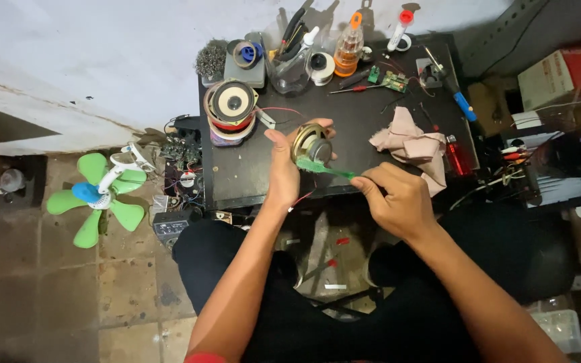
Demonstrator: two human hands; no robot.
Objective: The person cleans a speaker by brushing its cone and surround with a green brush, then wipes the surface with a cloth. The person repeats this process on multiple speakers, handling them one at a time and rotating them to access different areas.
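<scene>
My left hand [282,171] holds a small round speaker [313,144] with a brass-coloured frame and a metal magnet, tilted above the front of the black worktable [243,171]. Thin red wires hang from the speaker. My right hand [395,198] grips a green toothbrush [324,168] by its handle. The brush head rests against the back of the speaker near the magnet. Both hands are over the table's near edge, above my lap.
On the table are a larger speaker [231,104] on a red tape roll, a pink rag [411,144], a red lighter [460,158], a small green circuit board [394,81], screwdrivers, a solder spool and a tool cup. A green fan [99,195] lies on the floor left.
</scene>
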